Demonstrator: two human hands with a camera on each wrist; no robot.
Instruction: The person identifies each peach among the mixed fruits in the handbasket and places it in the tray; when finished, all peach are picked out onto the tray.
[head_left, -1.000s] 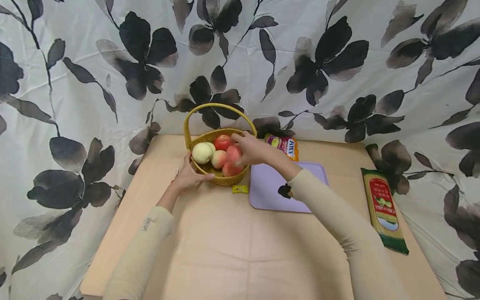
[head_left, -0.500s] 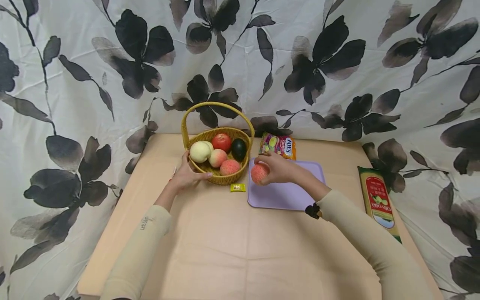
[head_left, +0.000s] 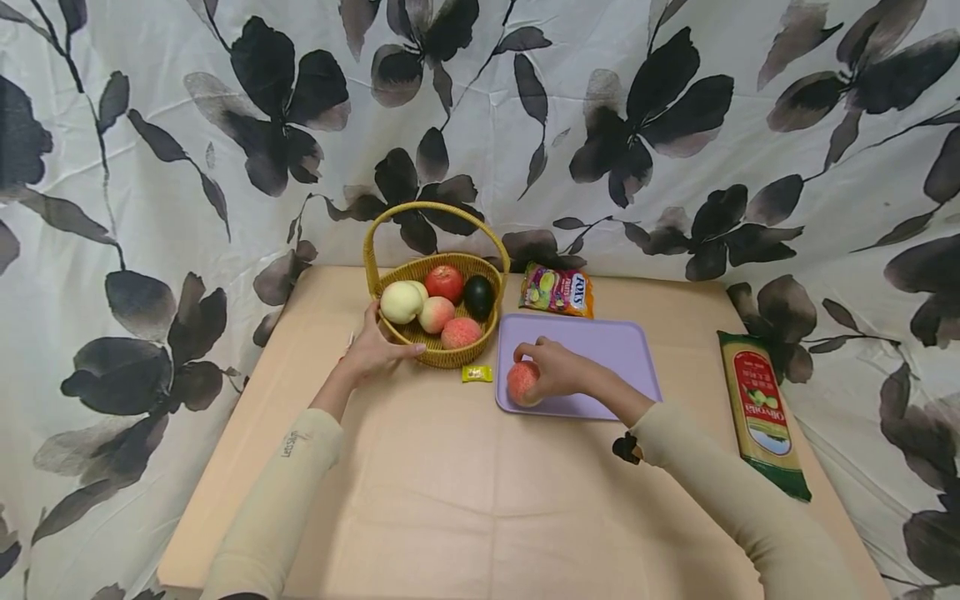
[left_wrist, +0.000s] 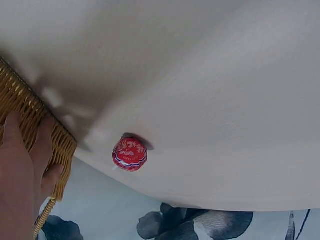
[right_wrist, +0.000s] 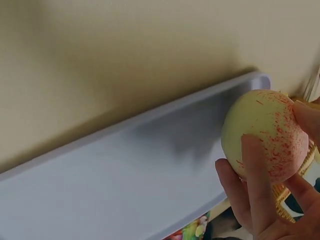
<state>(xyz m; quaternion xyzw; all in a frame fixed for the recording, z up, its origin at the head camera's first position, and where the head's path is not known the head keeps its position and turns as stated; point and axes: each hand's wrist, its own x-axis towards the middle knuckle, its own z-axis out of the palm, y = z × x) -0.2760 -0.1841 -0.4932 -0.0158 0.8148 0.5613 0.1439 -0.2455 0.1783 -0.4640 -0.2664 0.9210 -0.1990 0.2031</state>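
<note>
My right hand grips a pinkish-red peach over the front left corner of the lilac tray. In the right wrist view, fingers and thumb surround this peach, whose near side is pale yellow-green; I cannot tell whether it touches the tray. Spread fingers of my left hand press on the left outer wall of the yellow wicker basket, its thumb at the front. Inside lie a pale fruit with another behind, a red fruit, a dark avocado-like fruit, and peaches.
Between basket and tray lies a small yellow packet. A Fox's sweets bag rests behind the tray. At the table's right edge lies a green-and-gold Olivoila packet. A red-wrapped round sweet sits left of the basket.
My right hand has lifted the peach out of the basket, carried it right over the tray, then lowered it toward the front left corner. The dark fruit came into sight. My left hand stays on the basket.
</note>
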